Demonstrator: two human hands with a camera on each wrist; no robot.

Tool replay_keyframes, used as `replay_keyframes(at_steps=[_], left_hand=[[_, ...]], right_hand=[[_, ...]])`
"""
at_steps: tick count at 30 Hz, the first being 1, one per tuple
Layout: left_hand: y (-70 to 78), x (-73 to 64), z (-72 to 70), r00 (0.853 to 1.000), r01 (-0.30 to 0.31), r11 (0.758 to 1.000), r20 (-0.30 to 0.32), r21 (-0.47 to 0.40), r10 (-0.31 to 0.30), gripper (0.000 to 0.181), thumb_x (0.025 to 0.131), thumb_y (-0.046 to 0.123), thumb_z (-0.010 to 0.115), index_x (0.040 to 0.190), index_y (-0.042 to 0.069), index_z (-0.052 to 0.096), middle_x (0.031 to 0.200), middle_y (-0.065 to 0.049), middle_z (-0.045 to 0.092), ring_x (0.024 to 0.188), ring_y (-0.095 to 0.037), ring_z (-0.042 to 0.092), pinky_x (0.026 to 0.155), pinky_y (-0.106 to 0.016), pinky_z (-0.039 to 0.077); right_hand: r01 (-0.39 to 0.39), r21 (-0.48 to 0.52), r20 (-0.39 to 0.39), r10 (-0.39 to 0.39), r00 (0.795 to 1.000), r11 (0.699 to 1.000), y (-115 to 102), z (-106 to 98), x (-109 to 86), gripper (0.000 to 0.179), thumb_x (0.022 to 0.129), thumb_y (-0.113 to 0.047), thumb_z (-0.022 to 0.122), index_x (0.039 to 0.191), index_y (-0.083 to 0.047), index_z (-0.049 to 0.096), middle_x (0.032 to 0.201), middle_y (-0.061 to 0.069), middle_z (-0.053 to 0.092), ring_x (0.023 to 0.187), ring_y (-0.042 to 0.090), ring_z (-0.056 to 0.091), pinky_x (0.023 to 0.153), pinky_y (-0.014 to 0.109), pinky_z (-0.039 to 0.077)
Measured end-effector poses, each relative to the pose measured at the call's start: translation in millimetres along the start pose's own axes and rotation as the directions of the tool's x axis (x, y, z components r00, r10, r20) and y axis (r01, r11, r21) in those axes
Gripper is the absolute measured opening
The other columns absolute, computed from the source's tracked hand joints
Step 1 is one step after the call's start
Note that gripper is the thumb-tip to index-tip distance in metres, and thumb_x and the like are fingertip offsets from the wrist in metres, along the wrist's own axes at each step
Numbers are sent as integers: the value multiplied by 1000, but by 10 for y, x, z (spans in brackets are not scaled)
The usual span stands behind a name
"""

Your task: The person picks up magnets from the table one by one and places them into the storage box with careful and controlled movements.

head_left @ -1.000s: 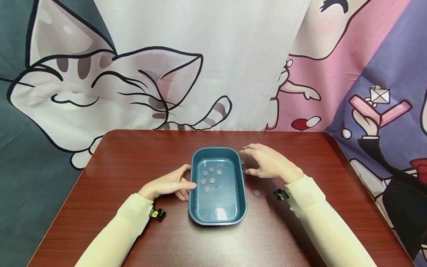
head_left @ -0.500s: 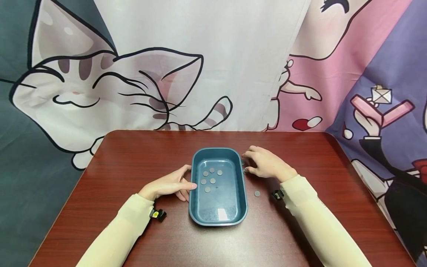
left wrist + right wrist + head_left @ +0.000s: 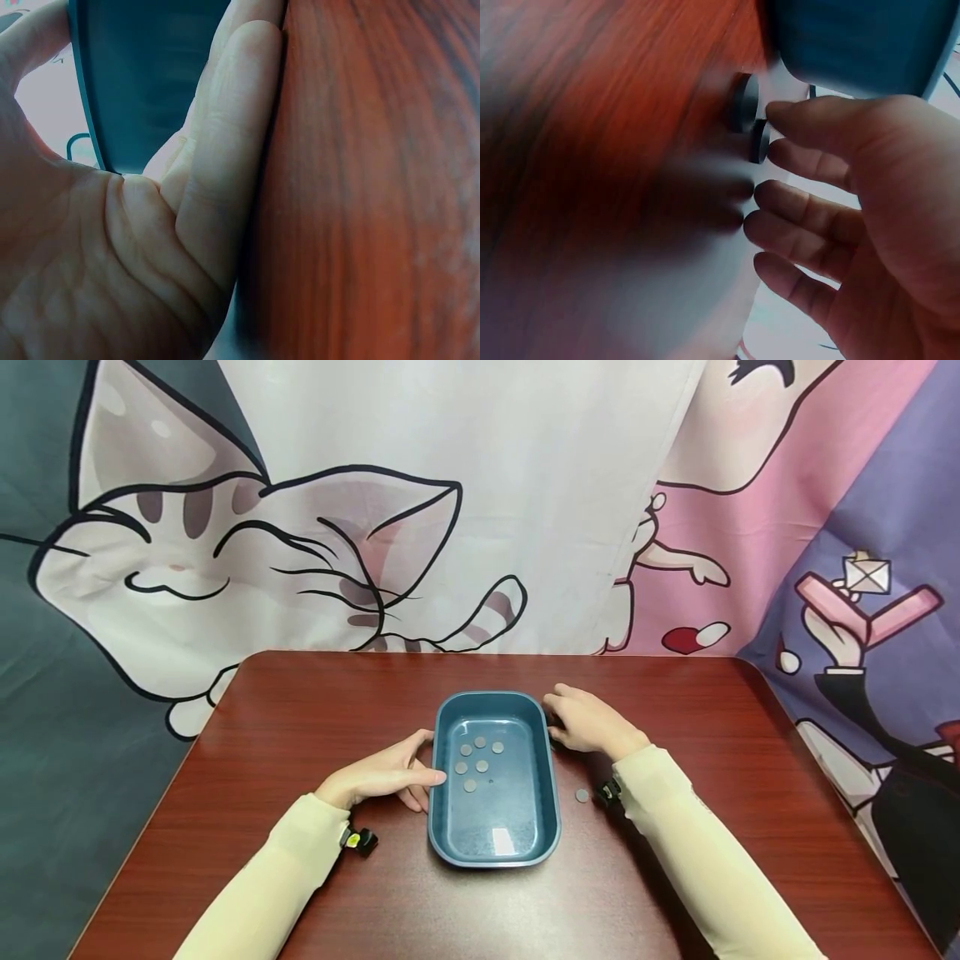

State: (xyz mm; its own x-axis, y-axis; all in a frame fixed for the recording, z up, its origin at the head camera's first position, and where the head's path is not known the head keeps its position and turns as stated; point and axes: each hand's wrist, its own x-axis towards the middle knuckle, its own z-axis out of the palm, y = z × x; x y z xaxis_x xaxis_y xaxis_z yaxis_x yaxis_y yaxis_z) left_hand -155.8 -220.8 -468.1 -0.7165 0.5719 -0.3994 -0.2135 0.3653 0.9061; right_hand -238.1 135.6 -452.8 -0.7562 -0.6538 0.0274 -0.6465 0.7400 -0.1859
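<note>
Blue tray (image 3: 502, 814), lower centre of head view, contains six grey discs (image 3: 482, 766). Left hand (image 3: 386, 772): fingers clamped on the tray's left wall. Right hand (image 3: 885, 202): fingers apart, beside two discs (image 3: 746, 103), upper centre of right wrist view.

Six round grey discs (image 3: 482, 766) lie flat inside the blue tray (image 3: 495, 818).

From above, the head view spans the table (image 3: 360, 689) to its far edge; low, close wrist views face left hand (image 3: 382, 773) and right hand (image 3: 590, 723); all share the tray (image 3: 497, 810).
</note>
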Motion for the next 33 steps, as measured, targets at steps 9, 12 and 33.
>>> replay_keyframes(at_steps=[9,12,33], left_hand=[[-4,10,-11,1000,-25,1000,11,0,25,69,101,27,67,154,10,26,92,-17,78,75,-34,77,70,-45,65],[-8,9,-11,1000,-22,1000,9,-3,22,69,101,27,67,154,10,27,91,-17,78,74,-33,77,70,-45,65],[7,-2,-5,1000,-16,1000,0,6,16,71,100,26,67,156,10,25,91,-17,78,74,-33,77,70,-45,65]], right_hand=[[-18,-3,-14,18,1000,1000,-31,26,65,16,88,-14,74,97,-8,62,87,6,58,81,22,58,77,41,54],[-29,-2,-9,29,1000,1000,-43,29,80,16,87,-13,74,98,-7,64,88,8,61,83,24,61,79,44,56],[-102,78,15,102,995,992,30,7,32,16,77,-17,78,90,-14,68,84,1,64,79,20,59,75,41,54]])
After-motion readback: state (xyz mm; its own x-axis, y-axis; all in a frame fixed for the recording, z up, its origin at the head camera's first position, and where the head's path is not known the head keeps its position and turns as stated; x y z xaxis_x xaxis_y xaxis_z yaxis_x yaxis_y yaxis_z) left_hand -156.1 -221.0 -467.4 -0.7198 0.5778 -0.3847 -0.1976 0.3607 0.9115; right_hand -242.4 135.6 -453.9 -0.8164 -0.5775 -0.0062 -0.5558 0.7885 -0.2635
